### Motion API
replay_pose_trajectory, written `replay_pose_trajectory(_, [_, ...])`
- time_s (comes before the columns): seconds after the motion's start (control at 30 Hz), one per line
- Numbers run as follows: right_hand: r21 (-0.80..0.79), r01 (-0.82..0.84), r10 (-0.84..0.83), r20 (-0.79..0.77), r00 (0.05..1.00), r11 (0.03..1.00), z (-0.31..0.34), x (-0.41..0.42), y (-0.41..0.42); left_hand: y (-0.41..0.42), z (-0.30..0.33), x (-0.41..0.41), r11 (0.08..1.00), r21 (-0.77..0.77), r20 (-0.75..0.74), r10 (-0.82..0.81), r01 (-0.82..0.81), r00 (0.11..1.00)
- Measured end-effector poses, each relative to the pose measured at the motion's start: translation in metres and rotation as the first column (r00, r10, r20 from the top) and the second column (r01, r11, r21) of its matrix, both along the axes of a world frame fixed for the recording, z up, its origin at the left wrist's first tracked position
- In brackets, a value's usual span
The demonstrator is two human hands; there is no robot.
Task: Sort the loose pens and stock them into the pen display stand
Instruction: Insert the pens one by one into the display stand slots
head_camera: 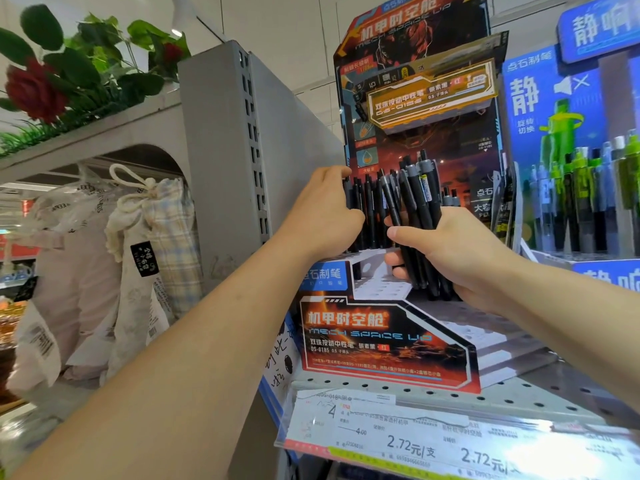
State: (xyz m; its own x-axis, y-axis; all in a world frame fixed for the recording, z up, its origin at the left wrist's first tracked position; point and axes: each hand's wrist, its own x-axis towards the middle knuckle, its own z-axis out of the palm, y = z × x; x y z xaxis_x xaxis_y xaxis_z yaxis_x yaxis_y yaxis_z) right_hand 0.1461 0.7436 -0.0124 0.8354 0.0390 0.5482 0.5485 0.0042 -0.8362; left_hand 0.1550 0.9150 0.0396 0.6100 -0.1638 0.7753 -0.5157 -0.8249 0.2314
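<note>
Pen display stand [388, 344] front panel reads "机甲时空舱", "MECH SPACE UP", "DS-0185 0.5"; its blue tab [323, 276] "点石制笔"; header card [412, 29] repeats "机甲时空舱"; shelf price strip [415, 441] shows "2.72元/支" twice, plus what looks like "4.00"; neighbouring blue display [540, 98] reads "静", "旋转切换".
</note>
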Motion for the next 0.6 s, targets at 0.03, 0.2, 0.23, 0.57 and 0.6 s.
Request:
replay_pose_trajectory(0.03, [-0.001,0.000,0.000,0.002,1.000,1.000,-0.0001,0.0004,0.0000,0.0002,-0.0001,0.0000,1.000,-0.001,0.005,-0.003,0.003,1.000])
replay_pose_trajectory(0.2, [0.011,-0.024,0.024,0.002,1.000,1.000,-0.0001,0.0015,0.0009,0.0013,-0.0012,-0.0023,0.999,0.037,0.039,-0.025,0.023,0.999])
replay_pose_trajectory(0.23, [0.010,-0.028,0.027,0.006,1.000,1.000,-0.0002,0.0016,0.0011,0.0016,-0.0013,-0.0033,0.999,0.032,0.068,-0.027,0.025,0.997])
replay_pose_trajectory(0.57, [-0.060,-0.016,0.021,0.077,0.997,0.998,-0.0013,-0.0039,0.0035,0.0039,-0.0036,-0.0081,0.986,-0.048,0.089,-0.158,0.162,0.983])
replay_pose_trajectory(0.6, [-0.036,-0.030,0.032,0.058,0.998,0.999,-0.0009,-0.0042,0.0038,0.0046,-0.0033,-0.0076,0.983,-0.061,0.088,-0.168,0.174,0.982])
